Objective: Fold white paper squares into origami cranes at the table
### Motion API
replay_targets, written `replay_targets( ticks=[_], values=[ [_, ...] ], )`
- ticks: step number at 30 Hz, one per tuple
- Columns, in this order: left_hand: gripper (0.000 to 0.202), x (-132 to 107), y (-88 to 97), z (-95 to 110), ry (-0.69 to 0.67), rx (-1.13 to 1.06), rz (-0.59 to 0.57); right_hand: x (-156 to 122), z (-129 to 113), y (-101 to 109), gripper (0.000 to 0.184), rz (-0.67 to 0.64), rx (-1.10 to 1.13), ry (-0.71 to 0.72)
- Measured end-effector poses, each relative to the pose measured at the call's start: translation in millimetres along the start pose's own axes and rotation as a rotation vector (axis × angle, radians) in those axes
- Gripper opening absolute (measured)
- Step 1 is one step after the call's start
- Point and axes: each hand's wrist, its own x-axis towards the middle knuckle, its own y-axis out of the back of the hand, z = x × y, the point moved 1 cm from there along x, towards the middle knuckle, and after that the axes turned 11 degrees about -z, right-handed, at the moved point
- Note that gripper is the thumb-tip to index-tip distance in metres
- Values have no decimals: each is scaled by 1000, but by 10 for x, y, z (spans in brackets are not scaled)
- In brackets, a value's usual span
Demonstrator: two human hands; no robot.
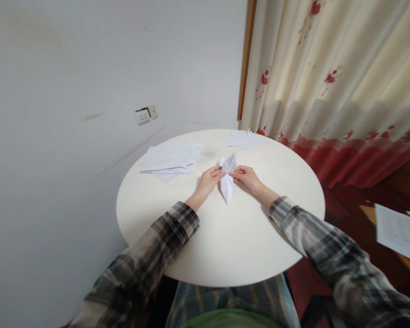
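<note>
A folded white paper piece (pixel 227 180), long and pointed at both ends, lies on the round white table (pixel 225 237) near its middle. My left hand (pixel 210 177) pinches the piece's left side with closed fingers. My right hand (pixel 246 175) pinches its right side the same way. Both forearms wear plaid sleeves and rest over the table.
A loose stack of white paper sheets (pixel 171 160) lies at the table's back left. Crumpled or folded white paper (pixel 244 139) sits at the far edge. A flowered curtain (pixel 328 82) hangs at the right, a wall socket (pixel 146 114) at the left, a printed sheet (pixel 399 232) at far right.
</note>
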Motion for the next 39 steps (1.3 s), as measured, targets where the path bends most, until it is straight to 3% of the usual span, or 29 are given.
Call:
replay_targets(
  ticks=[7,19,29,39],
  values=[
    [45,40,15,-48,-25,-20,-25,25,26,38,31,21,-36,4],
    [34,51,30,-59,-49,22,34,25,18,7,32,-40,-16,-2],
    [30,44,51,-67,-29,104,81,24,21,-11,33,-16,-27,-6],
    [30,-18,7,35,-1,90,68,18,19,-16,33,-24,-11,23]
  ],
)
